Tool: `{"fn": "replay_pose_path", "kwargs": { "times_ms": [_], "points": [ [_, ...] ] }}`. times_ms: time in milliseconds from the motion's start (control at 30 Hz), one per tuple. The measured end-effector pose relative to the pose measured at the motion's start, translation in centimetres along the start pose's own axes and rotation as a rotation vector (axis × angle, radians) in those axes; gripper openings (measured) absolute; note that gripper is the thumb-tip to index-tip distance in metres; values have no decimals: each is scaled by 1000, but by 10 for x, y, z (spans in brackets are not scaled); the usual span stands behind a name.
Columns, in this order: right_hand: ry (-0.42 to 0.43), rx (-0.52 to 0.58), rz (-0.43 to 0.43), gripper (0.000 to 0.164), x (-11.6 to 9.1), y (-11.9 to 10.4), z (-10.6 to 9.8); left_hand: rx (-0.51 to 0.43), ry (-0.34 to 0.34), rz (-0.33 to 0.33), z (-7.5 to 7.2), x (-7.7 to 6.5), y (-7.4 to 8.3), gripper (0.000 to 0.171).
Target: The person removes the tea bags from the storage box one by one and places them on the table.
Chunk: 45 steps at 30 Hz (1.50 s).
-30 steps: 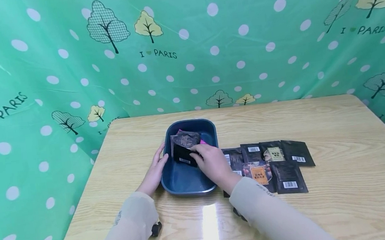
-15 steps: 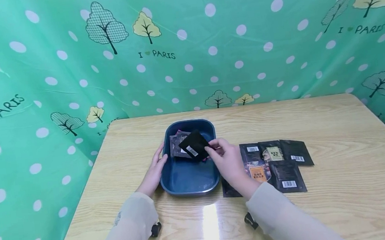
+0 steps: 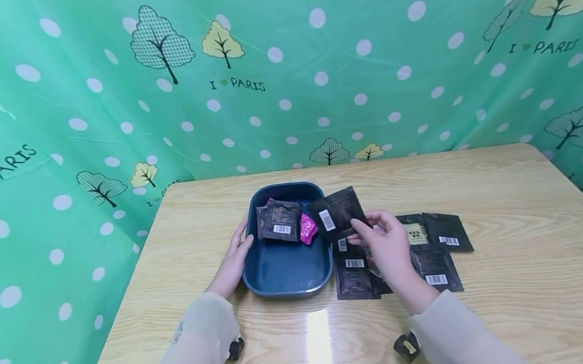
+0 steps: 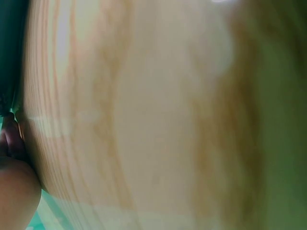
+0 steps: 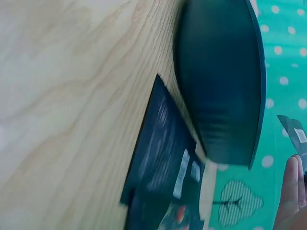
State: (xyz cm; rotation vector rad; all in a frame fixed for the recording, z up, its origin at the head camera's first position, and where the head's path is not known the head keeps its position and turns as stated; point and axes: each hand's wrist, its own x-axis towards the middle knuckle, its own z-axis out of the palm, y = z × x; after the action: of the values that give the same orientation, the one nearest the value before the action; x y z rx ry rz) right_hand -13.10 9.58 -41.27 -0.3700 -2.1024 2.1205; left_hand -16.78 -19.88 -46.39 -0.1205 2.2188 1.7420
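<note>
My right hand [image 3: 390, 246] pinches a flat black sachet [image 3: 338, 212] with a white barcode label by its edge, thumb on top. It is held up just beyond the right rim of a dark blue bin [image 3: 288, 277]. Inside the bin lie black sachets [image 3: 282, 218] and a shiny pink wrapped piece [image 3: 307, 228]. Against the bin's left side rests my left hand [image 3: 232, 262], its fingers fairly straight along the outer wall. The right wrist view catches the raised sachet [image 5: 298, 136] and some fingers at its right edge.
To the right of the bin, several black sachets [image 3: 435, 265] lie in rows on the wooden table [image 3: 533, 251], some partly hidden by my right hand. A small black object [image 3: 407, 348] is beside the right sleeve. Behind the table hangs a green dotted curtain [image 3: 284, 111].
My right hand has lifted the black sachet out of the bin and carried it right, past the rim. The pink piece inside is now uncovered. My left hand stays at the bin.
</note>
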Motion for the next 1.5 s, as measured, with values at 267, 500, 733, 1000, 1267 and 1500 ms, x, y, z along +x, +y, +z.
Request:
{"fn": "replay_pose_path", "kwargs": {
  "times_ms": [267, 500, 733, 1000, 1267, 1500],
  "points": [
    [74, 61, 56, 22, -2, 9, -34, -9, -9, -27, 0, -4, 6, 57],
    [125, 110, 109, 24, -8, 11, -61, 17, -5, -18, 0, -1, 1, 59],
    [183, 112, 137, 21, -10, 20, -91, 27, -7, -5, -1, -2, 1, 60],
    [195, 122, 232, 26, -14, 24, -126, 29, 5, -13, -1, 0, 1, 59],
    [202, 200, 254, 31, -19, 39, -160, 33, 5, -20, 0, 1, 1, 58],
    [242, 220, 305, 34, -22, 49, -181, 27, 7, -28, 0, 1, 1, 58]
  ]
}}
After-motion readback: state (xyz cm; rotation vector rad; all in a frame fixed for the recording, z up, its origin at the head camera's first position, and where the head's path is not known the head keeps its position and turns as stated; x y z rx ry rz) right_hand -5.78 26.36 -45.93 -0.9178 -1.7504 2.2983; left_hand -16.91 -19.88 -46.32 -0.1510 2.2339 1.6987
